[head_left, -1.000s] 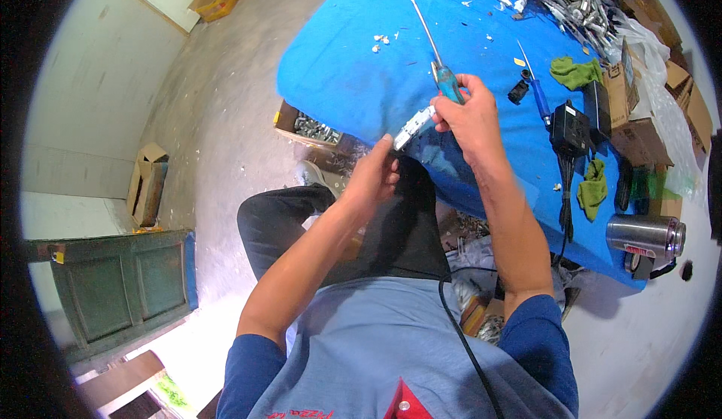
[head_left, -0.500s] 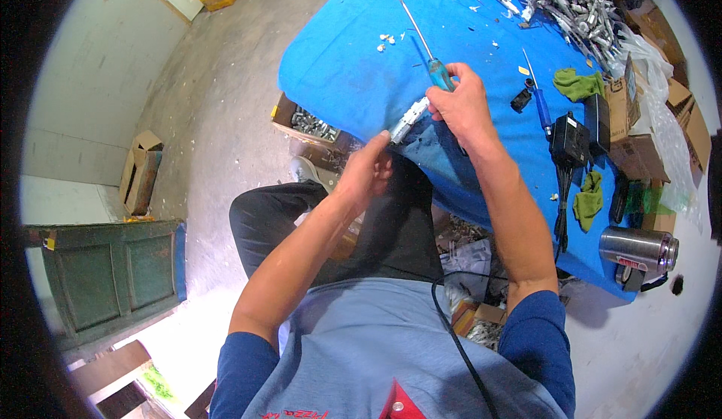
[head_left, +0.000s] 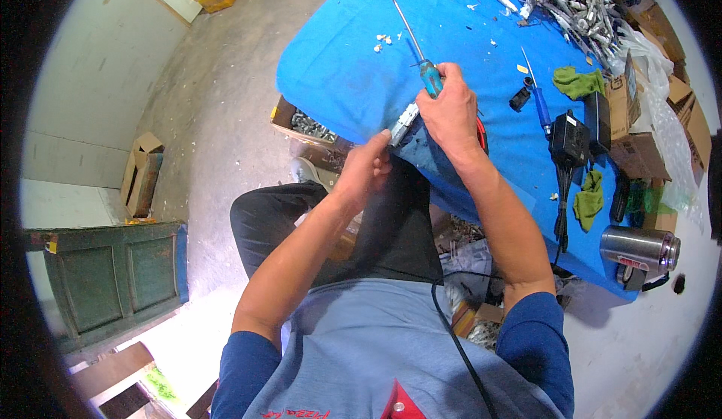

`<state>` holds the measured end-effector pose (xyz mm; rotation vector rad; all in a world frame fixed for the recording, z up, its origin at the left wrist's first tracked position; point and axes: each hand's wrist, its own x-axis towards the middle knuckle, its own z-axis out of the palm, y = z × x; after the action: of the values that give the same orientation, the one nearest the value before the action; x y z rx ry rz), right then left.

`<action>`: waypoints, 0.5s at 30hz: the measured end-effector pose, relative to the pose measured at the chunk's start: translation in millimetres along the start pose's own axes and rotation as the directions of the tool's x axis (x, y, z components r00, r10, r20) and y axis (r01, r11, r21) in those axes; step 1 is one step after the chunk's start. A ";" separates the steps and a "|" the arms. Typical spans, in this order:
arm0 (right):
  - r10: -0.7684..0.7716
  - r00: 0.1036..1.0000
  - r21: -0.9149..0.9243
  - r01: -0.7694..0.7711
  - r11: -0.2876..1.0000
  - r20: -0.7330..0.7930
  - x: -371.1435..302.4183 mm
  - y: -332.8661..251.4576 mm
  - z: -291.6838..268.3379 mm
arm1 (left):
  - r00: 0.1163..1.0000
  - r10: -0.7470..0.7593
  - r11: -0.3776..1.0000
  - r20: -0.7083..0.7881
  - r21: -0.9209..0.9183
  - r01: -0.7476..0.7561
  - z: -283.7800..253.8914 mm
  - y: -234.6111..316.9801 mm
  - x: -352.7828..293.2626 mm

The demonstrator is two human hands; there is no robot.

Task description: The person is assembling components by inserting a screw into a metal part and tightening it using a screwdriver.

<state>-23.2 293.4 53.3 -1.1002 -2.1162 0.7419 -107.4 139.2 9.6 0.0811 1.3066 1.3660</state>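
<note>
My left hand [head_left: 366,165] is closed on the near end of a silvery, pen-shaped metal part [head_left: 404,124], held at the table's near edge above my thigh. The fingers of my right hand [head_left: 451,114] are curled round the teal handle of a screwdriver [head_left: 430,79], its long shaft pointing away from me over the blue cloth. That hand also covers the far end of the metal part; whether it grips the part there I cannot tell. A red, curved handle-like thing [head_left: 482,135] shows partly beside my right wrist.
A blue cloth [head_left: 338,50] covers the table. A heap of similar metal parts [head_left: 564,5] lies at the far right. Rightward are a blue screwdriver [head_left: 542,107], a black power adapter [head_left: 569,139], green rags [head_left: 577,83] and a steel flask [head_left: 635,250]. A cardboard box of metal pieces [head_left: 284,112] stands left.
My right hand has shifted left and slightly nearer along the metal part, the teal screwdriver moving left with it. The red thing by my wrist has come into sight. My left hand stays nearly still.
</note>
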 end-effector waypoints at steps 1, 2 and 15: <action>0.001 1.000 -0.004 -0.001 1.000 0.007 -0.6 -1.4 -0.2 | 1.000 -0.004 1.000 0.028 -0.009 0.004 -1.0 -0.7 -0.3; -0.027 1.000 -0.011 0.027 1.000 0.000 -1.0 -0.5 0.5 | 0.999 0.001 1.000 0.032 0.020 -0.002 -0.5 -1.0 -1.1; 0.219 0.904 0.485 -0.387 0.784 0.367 -53.1 20.0 -95.5 | 0.999 -0.020 0.998 0.048 0.059 0.017 16.7 3.9 -8.8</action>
<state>81.7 276.1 85.6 -1.0575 -1.7637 1.6471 -95.6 144.3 24.0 0.1411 1.3036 1.3031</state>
